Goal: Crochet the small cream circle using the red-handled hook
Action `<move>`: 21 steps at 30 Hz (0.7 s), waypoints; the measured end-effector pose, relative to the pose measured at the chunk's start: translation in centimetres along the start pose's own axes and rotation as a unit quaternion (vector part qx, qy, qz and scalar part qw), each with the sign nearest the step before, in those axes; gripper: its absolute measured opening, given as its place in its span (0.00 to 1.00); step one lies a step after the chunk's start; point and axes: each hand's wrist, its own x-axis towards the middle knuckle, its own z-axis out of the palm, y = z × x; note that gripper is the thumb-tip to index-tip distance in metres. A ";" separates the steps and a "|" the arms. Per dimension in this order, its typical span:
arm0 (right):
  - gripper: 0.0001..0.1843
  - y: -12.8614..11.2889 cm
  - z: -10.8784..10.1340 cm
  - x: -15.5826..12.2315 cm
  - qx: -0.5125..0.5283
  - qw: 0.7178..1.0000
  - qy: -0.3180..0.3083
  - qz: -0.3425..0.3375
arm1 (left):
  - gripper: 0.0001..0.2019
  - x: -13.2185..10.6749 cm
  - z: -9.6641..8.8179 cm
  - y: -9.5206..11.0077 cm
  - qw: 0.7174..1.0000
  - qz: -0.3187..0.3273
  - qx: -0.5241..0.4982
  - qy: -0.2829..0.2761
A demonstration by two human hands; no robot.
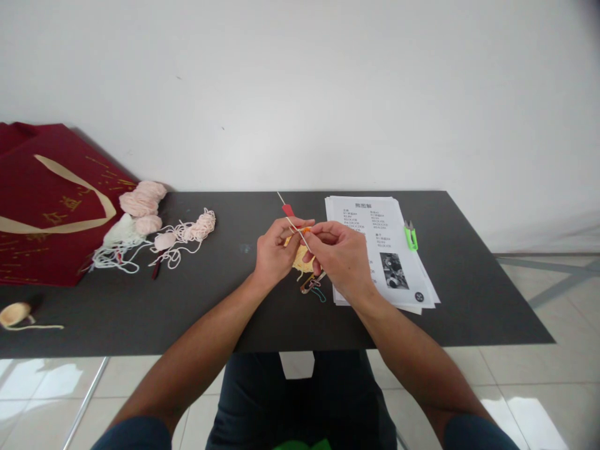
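Observation:
My left hand (275,251) is closed, its fingertips pinching at a small yellow crocheted piece (304,261) with an orange bit (306,230) along its top. Facing it, my right hand (344,255) is closed too, thumb and finger on a pale strand of yarn (298,232) that runs from the left forefinger. Just behind the left hand a red handle-like thing (287,210) with a thin pale tip shows; its lower part is hidden. Under the hands lie a metal object (309,285) and a small teal loop (320,294). Fingers cover much of the work.
Printed sheets (359,215) lie to the right, with green thread snips (411,237) on their edge. On the left are pale pink yarn (143,199), loose tangled yarn (201,226), a dark red stick (156,269), a cream cup-shaped piece (15,314) and a red bag (42,187).

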 end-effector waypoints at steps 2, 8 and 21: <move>0.13 0.0 0.0 0.0 -0.001 1.000 0.002 0.001 | 0.09 0.0 -0.1 -0.1 1.000 0.003 0.004 -0.003; 0.12 0.2 -0.1 0.1 -0.004 1.000 0.003 0.001 | 0.09 0.0 -0.2 -0.1 0.999 0.019 0.037 -0.008; 0.12 0.1 0.0 0.2 0.018 1.000 -0.005 0.005 | 0.07 -0.1 -0.3 -0.2 0.996 0.056 0.076 -0.002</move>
